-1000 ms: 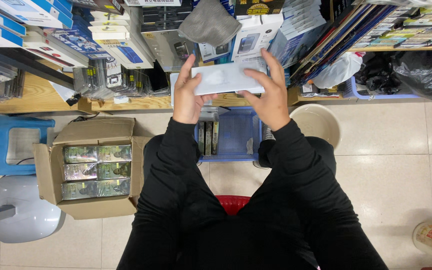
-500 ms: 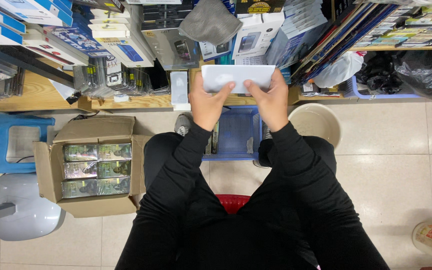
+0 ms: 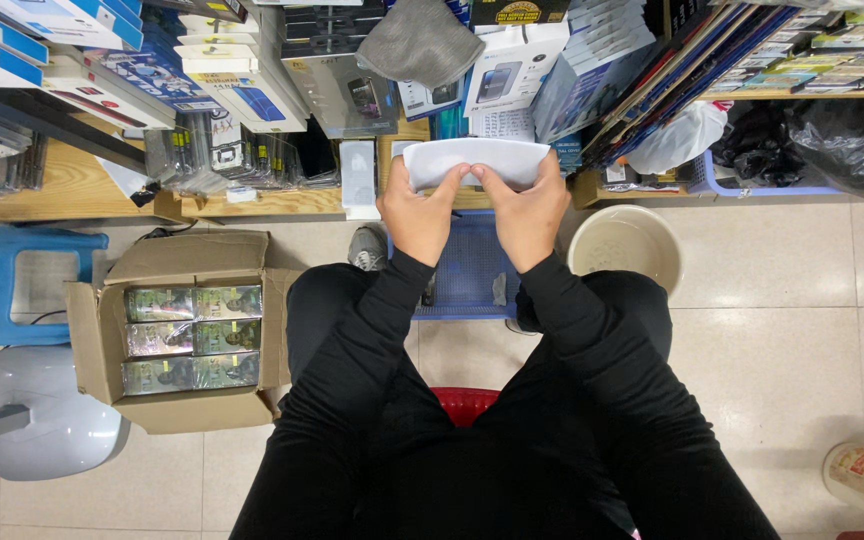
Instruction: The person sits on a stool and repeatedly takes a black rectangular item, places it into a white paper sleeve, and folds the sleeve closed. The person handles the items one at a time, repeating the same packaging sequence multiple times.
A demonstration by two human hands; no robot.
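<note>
Left hand: I am seeing the left hand (image 3: 418,215) gripping the near edge of a white flat package (image 3: 474,160), thumb pressing on its face.
Right hand: the right hand (image 3: 527,215) is gripping the same package just beside the left, thumbs nearly meeting at the middle.
Package position: it is being held out in front of the body, above the blue plastic stool (image 3: 472,270) and level with the edge of the wooden shelf (image 3: 282,203).
Progress: judging from the grip alone, the package is being handled mid-way, neither set on the shelf nor put down.
Nearby: an open cardboard box (image 3: 187,335) is sitting on the floor to the left, holding rows of greenish packets (image 3: 192,337) that are filling it.
Hard to tell: the hands are covering the package's lower edge, so I am not able to say whether it is sealed or being opened.
Cut off: a cream bucket (image 3: 624,248) is showing on the right, its contents unclear.
</note>
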